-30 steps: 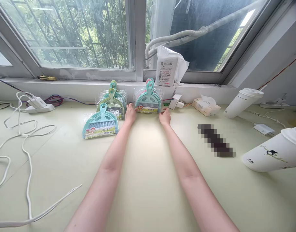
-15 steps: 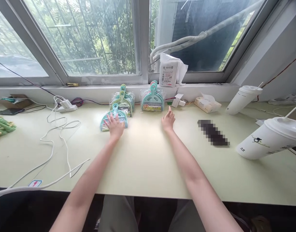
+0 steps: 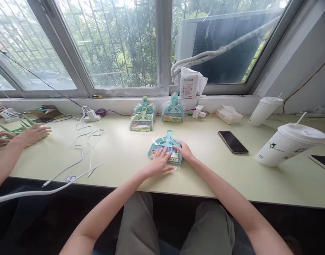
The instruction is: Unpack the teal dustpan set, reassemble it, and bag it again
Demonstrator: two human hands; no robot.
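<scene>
A person seated at a pale green table lays both hands on a teal dustpan-and-brush set in clear wrap, which lies flat near the table's front edge. The left hand rests on top of the pack with fingers spread flat, grip closed on nothing; the right hand touches the pack's right edge, its grip loose and fingers extended, pinching nothing that can be seen. Beyond the teal set, toward the window, a green-and-teal stack of packs and a further teal stack stand near the sill. Right of the teal set lie a dark phone and a tilted white cup with a straw. Far left of the set, another person's hands rest on green sticks.
</scene>
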